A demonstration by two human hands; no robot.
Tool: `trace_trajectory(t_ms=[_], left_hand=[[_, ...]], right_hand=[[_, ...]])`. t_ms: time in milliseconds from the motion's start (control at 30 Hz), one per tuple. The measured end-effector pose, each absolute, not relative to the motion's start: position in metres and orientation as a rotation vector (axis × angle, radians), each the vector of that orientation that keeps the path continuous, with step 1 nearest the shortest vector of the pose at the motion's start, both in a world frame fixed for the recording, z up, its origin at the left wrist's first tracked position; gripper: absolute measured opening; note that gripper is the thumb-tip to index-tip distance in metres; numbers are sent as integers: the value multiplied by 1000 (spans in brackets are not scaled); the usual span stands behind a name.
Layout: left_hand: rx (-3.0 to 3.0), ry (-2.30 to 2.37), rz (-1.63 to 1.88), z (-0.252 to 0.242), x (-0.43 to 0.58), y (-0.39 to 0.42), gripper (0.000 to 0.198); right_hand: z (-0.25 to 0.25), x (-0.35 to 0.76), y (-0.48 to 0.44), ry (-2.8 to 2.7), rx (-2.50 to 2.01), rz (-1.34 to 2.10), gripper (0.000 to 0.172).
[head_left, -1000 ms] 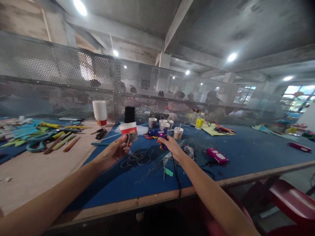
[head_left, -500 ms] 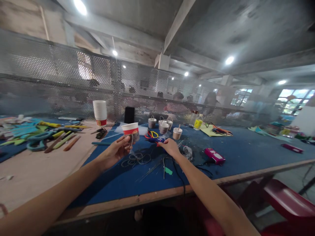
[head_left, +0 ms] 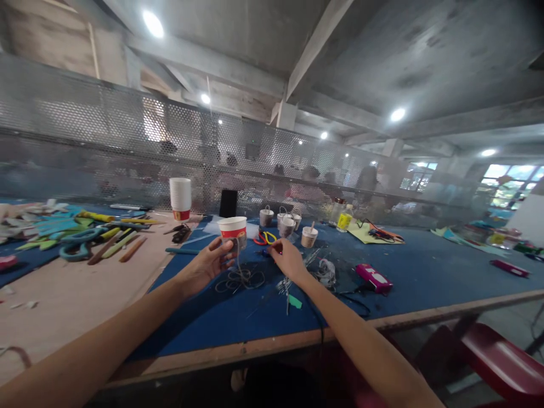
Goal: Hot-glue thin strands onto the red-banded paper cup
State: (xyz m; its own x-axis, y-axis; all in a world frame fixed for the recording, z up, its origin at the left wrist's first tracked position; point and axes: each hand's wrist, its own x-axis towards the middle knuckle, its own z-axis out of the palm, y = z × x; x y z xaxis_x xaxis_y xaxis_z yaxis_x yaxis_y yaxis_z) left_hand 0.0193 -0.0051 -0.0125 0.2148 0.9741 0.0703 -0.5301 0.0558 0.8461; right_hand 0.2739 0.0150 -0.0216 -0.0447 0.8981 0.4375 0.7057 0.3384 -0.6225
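My left hand (head_left: 213,262) grips a white paper cup (head_left: 233,226) with a red band, tilted slightly. Grey cord is wound around the cup's lower part, and a strand hangs down towards a loose coil of cord (head_left: 244,279) on the table. My right hand (head_left: 289,259) is closed around a blue glue gun (head_left: 263,252), low over the blue tabletop; most of the tool is hidden by the fingers. Just behind it lie scissors (head_left: 266,238) with red and yellow handles. Several cord-wrapped cups (head_left: 287,228) with loop handles stand farther back.
A stack of paper cups (head_left: 181,195) stands at back left, near large scissors (head_left: 79,243) and coloured sticks. Right of my hand are a crumpled clear wrapper (head_left: 326,272), a magenta box (head_left: 374,277) and a yellow-labelled bottle (head_left: 344,218). A black cable crosses the front edge.
My right hand and the glue gun have moved lower, and the gun is now more covered by the fingers. The cup in my left hand has turned slightly. The view has shifted a little left.
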Motion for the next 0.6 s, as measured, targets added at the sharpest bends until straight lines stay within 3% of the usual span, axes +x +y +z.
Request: trace_trajectory(t_ms=[133,233,600], left_hand=[[935,651,1316,-10,21,-6,37],[941,703,1366,-11,20,-5,39],[964,713,1324,-17,19,-2,47]], right_hand=[[-16,229,3,-1757,-992,1076,34],[-14,208,-3,-1704,-835,1365,43],[-2,231,8,-1599,-908,778,30]])
